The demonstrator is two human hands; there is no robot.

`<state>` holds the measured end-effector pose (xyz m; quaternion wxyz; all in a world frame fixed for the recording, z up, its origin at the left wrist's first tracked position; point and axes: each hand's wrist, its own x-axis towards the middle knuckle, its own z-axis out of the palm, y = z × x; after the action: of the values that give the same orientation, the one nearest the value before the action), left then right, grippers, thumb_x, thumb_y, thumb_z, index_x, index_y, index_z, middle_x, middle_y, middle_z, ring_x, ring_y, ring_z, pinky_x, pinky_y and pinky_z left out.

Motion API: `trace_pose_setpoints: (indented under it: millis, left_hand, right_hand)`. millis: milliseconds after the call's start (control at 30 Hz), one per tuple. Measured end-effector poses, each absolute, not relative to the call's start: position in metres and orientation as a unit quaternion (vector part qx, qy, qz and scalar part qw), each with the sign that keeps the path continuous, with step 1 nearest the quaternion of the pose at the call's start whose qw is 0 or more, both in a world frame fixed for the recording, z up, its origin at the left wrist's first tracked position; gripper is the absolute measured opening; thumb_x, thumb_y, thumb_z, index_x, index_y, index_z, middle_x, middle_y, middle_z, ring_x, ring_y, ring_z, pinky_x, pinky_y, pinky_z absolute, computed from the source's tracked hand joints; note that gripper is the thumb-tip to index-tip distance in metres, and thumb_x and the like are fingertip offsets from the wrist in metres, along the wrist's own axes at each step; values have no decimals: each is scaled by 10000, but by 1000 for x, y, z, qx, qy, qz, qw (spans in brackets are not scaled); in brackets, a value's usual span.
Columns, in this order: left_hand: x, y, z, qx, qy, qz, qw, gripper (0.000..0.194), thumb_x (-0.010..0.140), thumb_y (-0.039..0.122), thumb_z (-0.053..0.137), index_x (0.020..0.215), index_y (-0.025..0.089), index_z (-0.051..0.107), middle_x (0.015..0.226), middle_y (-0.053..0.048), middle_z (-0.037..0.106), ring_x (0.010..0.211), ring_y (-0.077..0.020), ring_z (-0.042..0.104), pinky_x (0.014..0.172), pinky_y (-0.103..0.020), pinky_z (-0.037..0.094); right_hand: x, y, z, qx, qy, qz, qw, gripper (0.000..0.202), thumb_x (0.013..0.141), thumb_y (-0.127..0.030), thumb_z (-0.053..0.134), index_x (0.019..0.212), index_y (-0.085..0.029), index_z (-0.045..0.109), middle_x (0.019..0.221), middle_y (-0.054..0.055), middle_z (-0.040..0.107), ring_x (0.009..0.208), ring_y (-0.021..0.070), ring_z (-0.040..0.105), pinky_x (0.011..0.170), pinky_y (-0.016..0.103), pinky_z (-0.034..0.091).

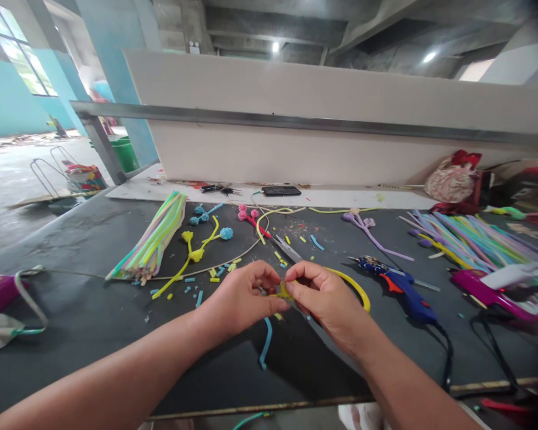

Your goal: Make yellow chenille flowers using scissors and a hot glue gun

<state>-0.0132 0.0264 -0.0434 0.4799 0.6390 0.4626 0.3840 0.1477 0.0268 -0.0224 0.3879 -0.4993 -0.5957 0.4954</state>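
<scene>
My left hand (246,292) and my right hand (325,298) meet above the table, fingertips pinching a small bent part of a yellow pipe cleaner (286,291). A long yellow end (356,283) curves out to the right behind my right hand. Scissors (287,249) show their blades just beyond the fingers; the handles are mostly hidden by my right hand, and I cannot tell whether it touches them. A blue strip (266,343) lies below my left hand. Beyond it rest a yellow branched stem with knotted ends (190,257) and small cut yellow and blue bits (214,275).
A pipe cleaner bundle (152,239) lies left, another pile (461,239) right. A blue glue gun (399,286) and a purple tool (497,292) with cords lie right. Pink (253,218) and purple (363,227) knotted stems and a phone (281,191) lie farther back.
</scene>
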Motion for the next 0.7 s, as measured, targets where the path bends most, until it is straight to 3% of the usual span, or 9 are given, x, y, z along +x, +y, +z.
trace_pose_setpoints:
  millis: [133,267,567,700]
  left_hand:
    - [-12,22,-46,691,492,374,376,224,647,299,707,822,183,630,717,22,603,591,-93,489,552,-201,363]
    - [-14,20,-44,723,484,374,322,82,718,245,622,764,183,649,666,27,606,579,-88,483,556,-191,352]
    - [-10,16,-46,779,494,325,207,106,738,181,530,681,170,620,640,5,610,595,-100,522,569,-207,348]
    - [-11,18,-49,756,499,353,233,112,720,159,525,651,169,612,616,11,601,575,-95,509,564,-208,353]
  right_hand:
    - [145,27,-28,-495,-571,521,398,169,685,-313,640,732,-188,537,541,-68,457,466,69,368,448,208,287]
    - [143,27,-30,-494,-566,532,391,190,677,-309,653,736,-188,519,559,-67,470,479,70,370,454,207,290]
    - [138,29,-41,-514,-546,524,404,99,675,-198,610,699,-179,516,542,-73,466,439,59,383,439,210,285]
    - [141,28,-35,-482,-558,554,387,136,743,-273,625,755,-171,536,577,-58,475,477,68,412,470,214,323]
